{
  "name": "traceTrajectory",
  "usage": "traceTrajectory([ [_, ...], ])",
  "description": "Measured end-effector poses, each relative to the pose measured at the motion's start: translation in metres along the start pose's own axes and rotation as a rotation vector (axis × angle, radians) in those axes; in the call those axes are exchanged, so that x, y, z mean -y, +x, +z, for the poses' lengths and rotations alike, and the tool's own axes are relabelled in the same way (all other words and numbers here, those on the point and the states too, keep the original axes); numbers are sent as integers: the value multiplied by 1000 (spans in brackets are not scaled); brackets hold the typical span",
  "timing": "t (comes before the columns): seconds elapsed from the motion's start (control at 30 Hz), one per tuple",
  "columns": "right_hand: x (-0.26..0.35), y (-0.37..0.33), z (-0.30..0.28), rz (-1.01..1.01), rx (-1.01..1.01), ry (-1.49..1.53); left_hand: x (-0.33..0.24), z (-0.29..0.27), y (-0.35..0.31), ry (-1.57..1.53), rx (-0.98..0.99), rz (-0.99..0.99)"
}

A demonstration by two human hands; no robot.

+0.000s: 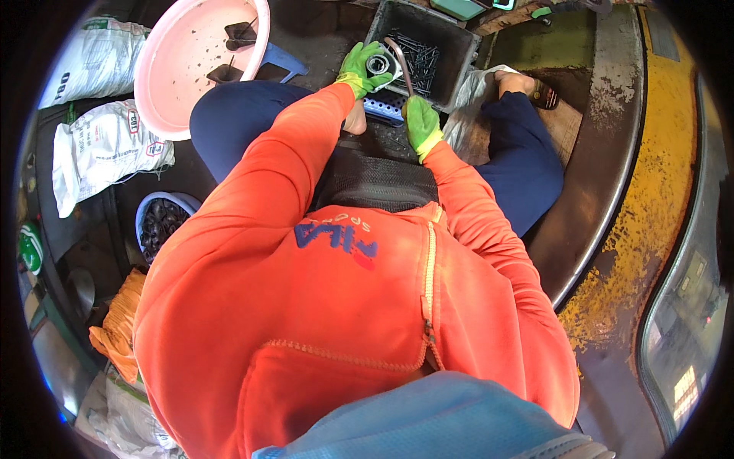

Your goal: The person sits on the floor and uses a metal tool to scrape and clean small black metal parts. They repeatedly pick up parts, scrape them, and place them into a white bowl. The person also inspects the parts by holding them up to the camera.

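Note:
My left hand, in a green glove, grips a round metal part with a ring-shaped opening and a pale flange. My right hand, also gloved, is closed around the lower end of a bent metal rod. The rod's curved tip reaches up beside the round part; whether they touch I cannot tell. Just beyond both hands sits a grey bin with many long dark bolts or nails in it. A blue perforated stand shows below the bin.
A pink basin with a few dark parts stands at the left, next to a blue stool. White sacks and a tub of black pieces lie further left. A worn yellow machine edge curves along the right.

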State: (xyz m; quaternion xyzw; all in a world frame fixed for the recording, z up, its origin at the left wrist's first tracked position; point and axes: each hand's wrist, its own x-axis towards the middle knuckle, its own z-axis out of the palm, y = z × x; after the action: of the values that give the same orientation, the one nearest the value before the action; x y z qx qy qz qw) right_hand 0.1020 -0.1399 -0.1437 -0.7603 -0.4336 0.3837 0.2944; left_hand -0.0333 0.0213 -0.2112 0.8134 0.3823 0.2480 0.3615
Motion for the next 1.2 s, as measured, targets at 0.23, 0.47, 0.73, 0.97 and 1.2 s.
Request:
traceTrajectory([
  [0.23, -8, 3, 6, 113, 84, 83, 3, 0, 2, -9, 23, -37],
  [0.47, 13, -1, -6, 224, 182, -157, 3, -4, 4, 70, 58, 8],
  [0.73, 23, -5, -22, 218, 227, -214, -6, -6, 1, 51, 48, -30],
  [0.97, 33, -10, -26, 112, 50, -219, -3, -4, -1, 2, -7, -4],
  [1.2, 30, -7, -27, -28, 9, -146, 7, 2, 2, 37, 27, 60],
])
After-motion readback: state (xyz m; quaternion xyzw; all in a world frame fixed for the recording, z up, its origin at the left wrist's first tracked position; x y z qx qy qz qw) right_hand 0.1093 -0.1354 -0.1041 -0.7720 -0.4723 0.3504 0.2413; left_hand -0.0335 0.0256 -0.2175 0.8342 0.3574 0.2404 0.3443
